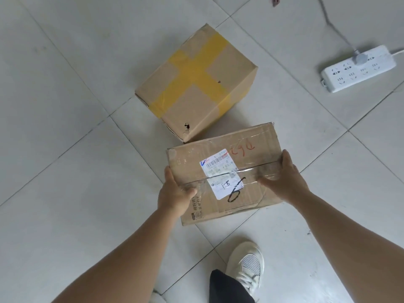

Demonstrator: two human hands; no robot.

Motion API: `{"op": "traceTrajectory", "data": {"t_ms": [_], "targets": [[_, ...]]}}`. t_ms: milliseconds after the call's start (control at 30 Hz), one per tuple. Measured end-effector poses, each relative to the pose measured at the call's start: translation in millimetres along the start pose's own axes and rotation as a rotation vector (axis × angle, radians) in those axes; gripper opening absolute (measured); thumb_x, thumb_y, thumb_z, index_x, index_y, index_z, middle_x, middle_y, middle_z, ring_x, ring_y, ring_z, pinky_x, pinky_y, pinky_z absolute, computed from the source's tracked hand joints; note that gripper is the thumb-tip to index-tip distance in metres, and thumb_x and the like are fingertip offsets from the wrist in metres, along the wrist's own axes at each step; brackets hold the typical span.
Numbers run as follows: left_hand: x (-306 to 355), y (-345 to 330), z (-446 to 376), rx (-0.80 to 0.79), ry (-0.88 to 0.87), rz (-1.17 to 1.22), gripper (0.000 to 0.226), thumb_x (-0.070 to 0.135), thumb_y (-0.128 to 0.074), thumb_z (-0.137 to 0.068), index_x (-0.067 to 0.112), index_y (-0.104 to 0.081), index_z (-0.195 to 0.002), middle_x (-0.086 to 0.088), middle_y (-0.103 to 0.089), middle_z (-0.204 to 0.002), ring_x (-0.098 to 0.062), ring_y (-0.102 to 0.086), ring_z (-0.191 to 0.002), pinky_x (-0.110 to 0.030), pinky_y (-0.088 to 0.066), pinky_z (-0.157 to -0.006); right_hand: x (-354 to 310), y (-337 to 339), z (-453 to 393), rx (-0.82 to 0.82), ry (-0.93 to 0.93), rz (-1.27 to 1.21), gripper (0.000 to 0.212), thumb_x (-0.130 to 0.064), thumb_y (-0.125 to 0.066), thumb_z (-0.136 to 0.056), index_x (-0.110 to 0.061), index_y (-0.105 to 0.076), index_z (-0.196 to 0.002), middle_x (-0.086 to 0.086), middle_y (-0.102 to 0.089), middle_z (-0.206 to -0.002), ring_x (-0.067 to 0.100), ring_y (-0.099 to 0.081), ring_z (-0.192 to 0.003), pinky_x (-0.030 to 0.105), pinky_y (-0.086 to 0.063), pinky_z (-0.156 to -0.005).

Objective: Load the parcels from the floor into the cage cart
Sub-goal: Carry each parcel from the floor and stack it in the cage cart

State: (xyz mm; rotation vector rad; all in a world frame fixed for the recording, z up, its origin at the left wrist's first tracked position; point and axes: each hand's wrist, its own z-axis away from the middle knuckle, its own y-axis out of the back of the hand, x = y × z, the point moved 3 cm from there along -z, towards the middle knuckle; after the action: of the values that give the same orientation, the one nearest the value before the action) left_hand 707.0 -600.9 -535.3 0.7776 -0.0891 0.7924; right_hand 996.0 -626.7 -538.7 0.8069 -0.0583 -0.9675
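A flat cardboard parcel (227, 149) with a white shipping label, clear tape and red and black handwriting lies below the middle of the view. My left hand (175, 193) grips its left edge, thumb on top. My right hand (284, 180) grips its right edge, thumb laid across the taped seam. I cannot tell whether the parcel rests on the floor or is lifted off it. Behind it, almost touching its far edge, stands a taller cardboard box (196, 84) crossed with yellow tape, with a small hole near its front corner. No cage cart is in view.
Pale floor tiles (65, 149) spread all around. A white power strip (358, 68) with a plugged-in grey cable lies at the upper right. My white shoe (247, 265) and dark trouser leg stand just below the parcel.
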Motion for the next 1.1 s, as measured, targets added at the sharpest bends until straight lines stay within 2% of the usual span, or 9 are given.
{"op": "traceTrajectory", "data": {"t_ms": [100,233,367,433,600,700,800,867,1100], "targets": [[-3,-2,2,0.033,0.009,0.057,0.08,0.026,-0.074,-0.075,0.025,-0.029,-0.142,0.003,-0.065,-0.117,-0.025,-0.062,-0.106,-0.04,-0.05,-0.093,0,-5,2,0.035,0.0,-0.02,0.088,-0.042,-0.078,-0.073,-0.026,-0.025,-0.141,0.003,-0.052,-0.128,0.026,-0.056,-0.102,0.035,-0.045,-0.074],[-6,13,21,0.048,-0.001,0.082,0.077,0.022,-0.074,-0.074,0.025,-0.033,-0.14,0.005,-0.065,-0.115,-0.024,-0.063,-0.102,-0.039,-0.051,-0.089,-4,1,29,0.054,0.004,-0.011,0.081,-0.038,-0.078,-0.072,-0.028,-0.03,-0.136,0.002,-0.056,-0.121,0.024,-0.053,-0.091,0.035,-0.045,-0.073],[-9,46,67,0.062,-0.03,0.136,0.073,0.018,-0.073,-0.075,0.025,-0.035,-0.137,0.006,-0.066,-0.112,-0.022,-0.064,-0.097,-0.035,-0.052,-0.079,-17,19,80,0.072,0.012,-0.025,0.085,-0.037,-0.078,-0.073,-0.031,-0.028,-0.141,0.002,-0.056,-0.123,0.028,-0.058,-0.097,0.035,-0.045,-0.073],[-7,71,95,0.076,-0.048,0.169,0.071,0.017,-0.072,-0.076,0.027,-0.035,-0.136,0.007,-0.065,-0.11,-0.021,-0.064,-0.096,-0.032,-0.049,-0.074,-30,32,110,0.085,0.024,-0.044,0.084,-0.037,-0.078,-0.074,-0.032,-0.028,-0.142,0.002,-0.056,-0.122,0.027,-0.056,-0.093,0.035,-0.045,-0.071],[0,147,164,0.13,-0.106,0.234,0.063,0.014,-0.069,-0.077,0.029,-0.038,-0.13,0.01,-0.063,-0.096,-0.018,-0.063,-0.085,-0.021,-0.039,-0.056,-79,71,192,0.141,0.077,-0.097,0.073,-0.042,-0.07,-0.076,-0.032,-0.032,-0.137,0.0,-0.059,-0.119,0.027,-0.06,-0.093,0.034,-0.046,-0.068],[4,203,204,0.186,-0.115,0.279,0.061,0.013,-0.066,-0.077,0.03,-0.04,-0.129,0.012,-0.062,-0.089,-0.013,-0.061,-0.079,-0.022,-0.039,-0.055,-117,94,245,0.153,0.124,-0.121,0.069,-0.037,-0.071,-0.076,-0.032,-0.034,-0.134,0.0,-0.059,-0.116,0.026,-0.059,-0.091,0.032,-0.043,-0.067],[5,260,244,0.245,-0.142,0.321,0.055,0.011,-0.063,-0.077,0.029,-0.043,-0.125,0.014,-0.059,-0.083,-0.005,-0.058,-0.073,-0.021,-0.036,-0.054,-158,114,296,0.155,0.183,-0.134,0.065,-0.032,-0.071,-0.076,-0.034,-0.035,-0.129,0.0,-0.059,-0.114,0.023,-0.056,-0.087,0.028,-0.038,-0.059],[4,296,268,0.286,-0.155,0.344,0.056,0.012,-0.063,-0.078,0.03,-0.042,-0.127,0.014,-0.061,-0.086,-0.007,-0.058,-0.073,-0.02,-0.036,-0.055,-186,124,325,0.148,0.222,-0.135,0.068,-0.032,-0.072,-0.077,-0.034,-0.033,-0.133,0.0,-0.058,-0.118,0.023,-0.055,-0.087,0.025,-0.036,-0.055],[-19,427,344,0.484,-0.145,0.499,0.056,0.013,-0.059,-0.08,0.034,-0.041,-0.128,0.011,-0.065,-0.101,-0.021,-0.063,-0.084,-0.027,-0.043,-0.062,-306,145,422,0.106,0.423,-0.123,0.082,-0.036,-0.071,-0.075,-0.038,-0.025,-0.144,0.0,-0.054,-0.124,0.025,-0.058,-0.091,0.032,-0.046,-0.07]]}}
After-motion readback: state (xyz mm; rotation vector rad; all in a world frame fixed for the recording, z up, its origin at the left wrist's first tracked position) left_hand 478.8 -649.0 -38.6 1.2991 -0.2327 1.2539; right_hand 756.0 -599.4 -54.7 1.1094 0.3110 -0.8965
